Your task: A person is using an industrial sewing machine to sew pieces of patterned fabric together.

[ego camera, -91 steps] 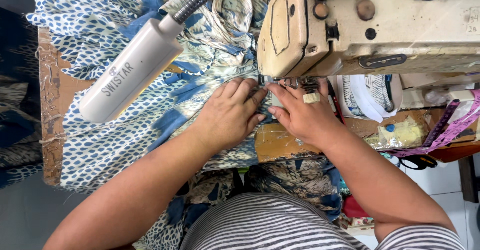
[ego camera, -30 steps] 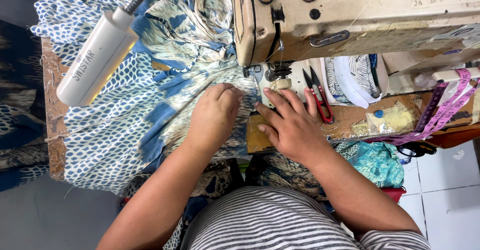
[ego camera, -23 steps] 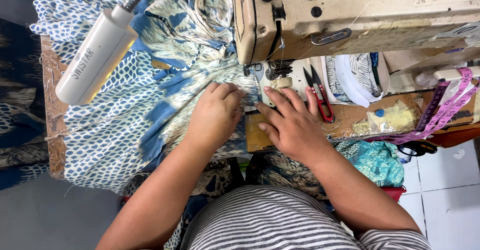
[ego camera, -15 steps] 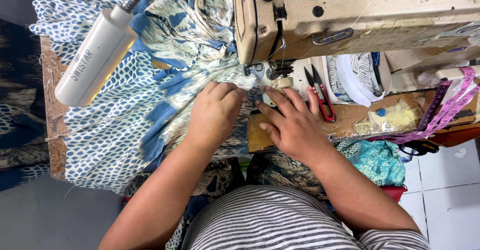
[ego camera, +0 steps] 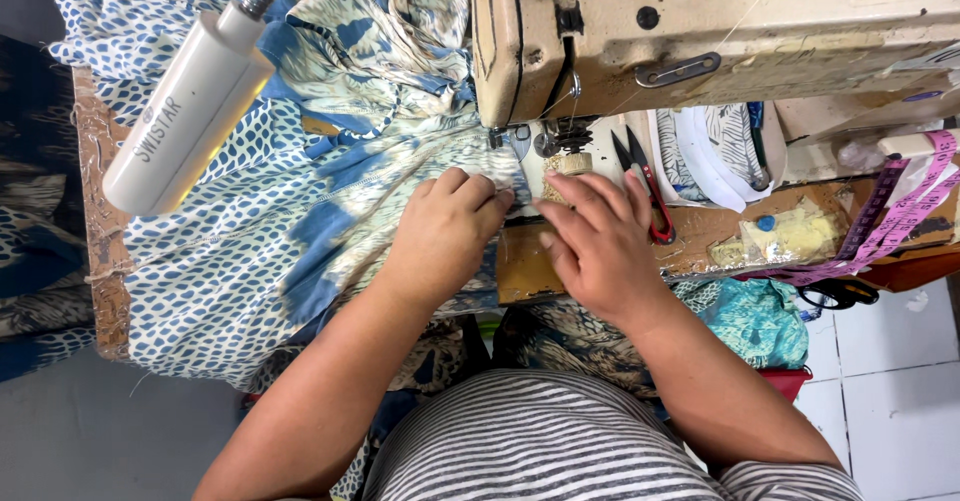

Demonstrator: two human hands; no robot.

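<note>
Lamp marking: grey lettering along the white tube-shaped lamp, upper left over the cloth.
Machine notes: small handwritten figures at the top right corner of the beige sewing machine.
Plastic packet: crumpled yellowish packet on the wooden table, right of the red-handled snips.

- One sewing machine — cream, worn.
- One white lamp on a flexible neck.
- One blue-and-white patterned fabric spread over the table.
- Two hands — left hand, right hand.
- One pair of red-handled thread snips.
- One pink measuring tape.
- One pair of black-handled scissors, partly hidden.
- One teal cloth.
</note>
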